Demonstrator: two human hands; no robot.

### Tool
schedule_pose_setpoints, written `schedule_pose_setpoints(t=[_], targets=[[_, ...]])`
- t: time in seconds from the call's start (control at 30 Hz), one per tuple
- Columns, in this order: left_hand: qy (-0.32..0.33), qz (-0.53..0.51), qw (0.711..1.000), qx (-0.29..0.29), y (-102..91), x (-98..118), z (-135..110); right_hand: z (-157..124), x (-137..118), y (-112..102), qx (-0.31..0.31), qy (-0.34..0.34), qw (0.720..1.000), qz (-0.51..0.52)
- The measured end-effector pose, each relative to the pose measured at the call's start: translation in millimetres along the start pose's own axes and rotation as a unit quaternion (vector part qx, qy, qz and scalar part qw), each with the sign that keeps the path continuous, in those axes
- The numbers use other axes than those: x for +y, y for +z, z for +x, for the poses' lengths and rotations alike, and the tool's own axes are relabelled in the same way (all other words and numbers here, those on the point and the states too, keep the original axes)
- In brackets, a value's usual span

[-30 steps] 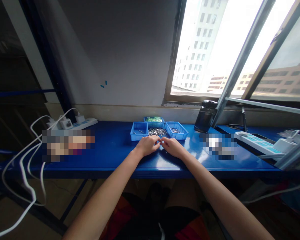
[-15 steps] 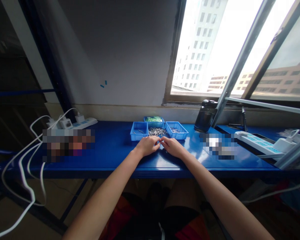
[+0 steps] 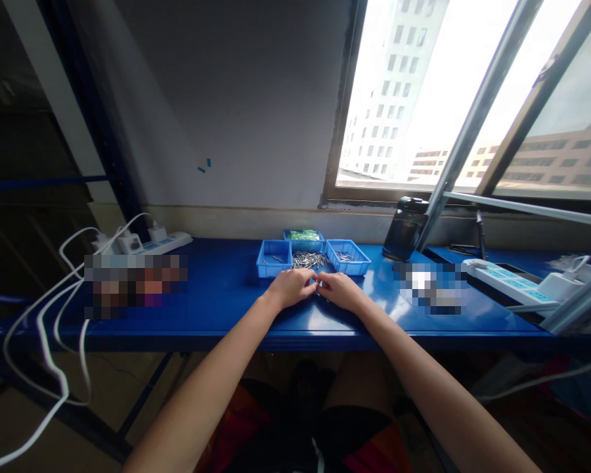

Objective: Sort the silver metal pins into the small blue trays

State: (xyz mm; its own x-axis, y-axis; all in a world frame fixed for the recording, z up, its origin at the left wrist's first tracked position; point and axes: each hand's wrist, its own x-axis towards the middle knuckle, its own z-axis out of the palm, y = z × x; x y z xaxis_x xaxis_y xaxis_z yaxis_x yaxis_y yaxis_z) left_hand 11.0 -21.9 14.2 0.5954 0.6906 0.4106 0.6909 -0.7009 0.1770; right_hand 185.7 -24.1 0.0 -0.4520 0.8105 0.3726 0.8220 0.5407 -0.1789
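Note:
My left hand (image 3: 294, 288) and my right hand (image 3: 338, 289) meet fingertip to fingertip just above the front of the blue table. Both are closed in a pinch; whatever lies between the fingers is too small to make out. Right behind them is a pile of small silvery metal pieces (image 3: 309, 259). Left of the pile stands a blue bin (image 3: 274, 269) with a few such pieces inside. To its right, another blue bin (image 3: 353, 267) holds several more. A third blue bin (image 3: 287, 242) at the back contains green packets (image 3: 303, 234).
A dark bottle (image 3: 406, 228) stands at the back right near a metal post. White power strips lie at left (image 3: 170, 243) and right (image 3: 515, 279), with loose white cables (image 3: 44, 348) hanging at the left. Blurred items rest on both sides of the blue table (image 3: 217, 289).
My right hand's fingers have curled slightly more and shifted a little against the left fingertips. The bins and the pile look the same.

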Motion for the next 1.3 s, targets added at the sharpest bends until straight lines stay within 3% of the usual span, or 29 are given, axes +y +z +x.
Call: schedule_pose_setpoints(t=[0.23, 0.87, 1.3], targets=[[0.001, 0.006, 1.0, -0.005, 2.2, 0.2, 0.6, 0.0, -2.1, -0.7, -0.002, -0.011, 0.999, -0.049], [-0.047, 0.013, 0.998, 0.031, -4.3, 4.0, -1.0, -1.2, -4.1, -4.9, 0.044, -0.008, 0.998, 0.034], [-0.04, 0.022, 0.998, 0.051, -7.3, 7.3, -0.7, 0.5, 0.0, -2.5, 0.077, -0.011, 0.995, 0.065]])
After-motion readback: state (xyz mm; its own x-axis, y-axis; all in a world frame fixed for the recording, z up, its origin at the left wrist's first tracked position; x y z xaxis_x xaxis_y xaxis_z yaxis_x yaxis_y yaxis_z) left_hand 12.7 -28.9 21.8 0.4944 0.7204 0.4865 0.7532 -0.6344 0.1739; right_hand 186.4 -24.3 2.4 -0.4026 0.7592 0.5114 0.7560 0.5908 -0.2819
